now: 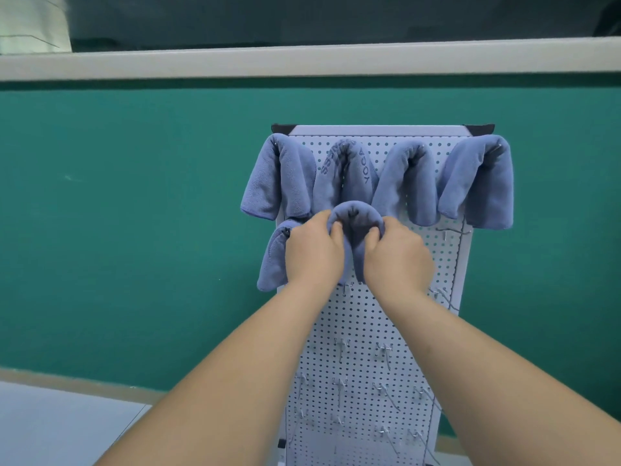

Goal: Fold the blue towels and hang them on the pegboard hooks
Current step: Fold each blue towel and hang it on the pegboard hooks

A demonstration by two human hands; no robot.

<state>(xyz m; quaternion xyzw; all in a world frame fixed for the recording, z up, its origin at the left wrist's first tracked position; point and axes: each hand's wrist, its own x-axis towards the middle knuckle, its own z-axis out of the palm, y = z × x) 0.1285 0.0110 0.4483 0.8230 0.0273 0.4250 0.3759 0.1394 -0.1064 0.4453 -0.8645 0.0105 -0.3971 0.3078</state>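
Against a green wall (134,196), a person's left hand (314,250) and right hand (396,255) each pinch one side of a folded blue towel (356,216), arched on the second row of the white pegboard (363,317). Five hung towels (406,183) surround it. Hanging looks nearly complete; the next move calls for evening the folds, then letting go.

Six folded blue towels (408,183), draped high on white pegboard (363,317)

Green wall (134,230), pale ledge (302,62), perhaps window (336,18)
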